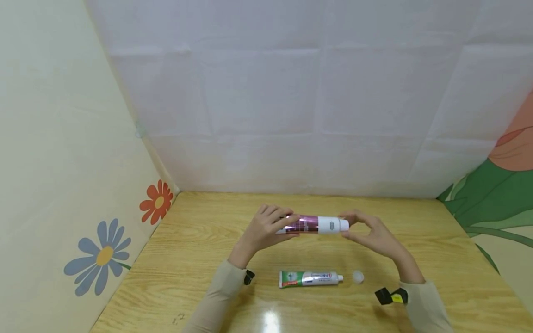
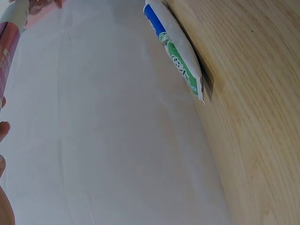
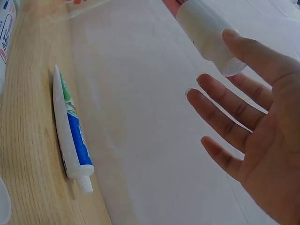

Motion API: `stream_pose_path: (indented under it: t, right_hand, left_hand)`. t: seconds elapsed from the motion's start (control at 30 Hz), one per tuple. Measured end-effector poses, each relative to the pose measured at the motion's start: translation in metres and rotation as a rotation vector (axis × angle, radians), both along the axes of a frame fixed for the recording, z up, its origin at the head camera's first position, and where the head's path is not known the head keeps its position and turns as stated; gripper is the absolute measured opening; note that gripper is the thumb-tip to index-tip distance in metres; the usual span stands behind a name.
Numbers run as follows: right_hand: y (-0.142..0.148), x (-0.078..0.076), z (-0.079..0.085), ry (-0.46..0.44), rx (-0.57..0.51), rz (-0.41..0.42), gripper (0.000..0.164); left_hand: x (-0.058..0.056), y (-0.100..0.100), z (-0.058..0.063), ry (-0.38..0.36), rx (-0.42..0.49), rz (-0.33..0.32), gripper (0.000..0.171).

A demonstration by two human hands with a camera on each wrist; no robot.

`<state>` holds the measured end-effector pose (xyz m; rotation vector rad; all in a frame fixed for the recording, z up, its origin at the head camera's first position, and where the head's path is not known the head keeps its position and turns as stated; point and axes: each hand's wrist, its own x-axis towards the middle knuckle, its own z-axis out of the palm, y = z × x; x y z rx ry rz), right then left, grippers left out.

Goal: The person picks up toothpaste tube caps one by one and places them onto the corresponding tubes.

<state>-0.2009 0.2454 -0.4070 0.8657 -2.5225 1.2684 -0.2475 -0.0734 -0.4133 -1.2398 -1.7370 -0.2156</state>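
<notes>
My left hand [image 1: 266, 226] grips the tail of a pink and white toothpaste tube [image 1: 310, 224], held level above the table. At the tube's right end, my right hand [image 1: 372, 233] pinches the white cap [image 1: 343, 225] between thumb and index finger. The other fingers of that hand spread free in the right wrist view. Below, a green and white toothpaste tube [image 1: 310, 279] lies with its nozzle bare, beside a round white cap [image 1: 358, 277]. Both wrist views show a blue, green and white tube [image 3: 72, 129] lying on the table; I cannot make it out in the head view.
The wooden table [image 1: 208, 259] meets a white cloth backdrop [image 1: 266, 115] at the back. A panel with painted flowers [image 1: 104, 255] stands on the left, and another with painted leaves [image 1: 495, 203] on the right. Part of a white printed tube [image 3: 5, 33] shows at the right wrist view's left edge.
</notes>
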Motion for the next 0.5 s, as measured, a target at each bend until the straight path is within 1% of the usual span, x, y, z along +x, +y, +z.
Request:
stream_pose_path:
  t: [0.17, 0.5]
  right_hand:
    - [0.0003, -0.0011, -0.0003, 0.042, 0.012, -0.005, 0.045]
    - [0.0012, -0.0010, -0.0027, 0.079, 0.017, 0.006, 0.038]
  left_hand:
    - [0.0007, 0.0003, 0.0009, -0.006, 0.000, -0.002, 0.058]
    - [0.0008, 0.0016, 0.0010, 0.005, -0.001, 0.000, 0.058]
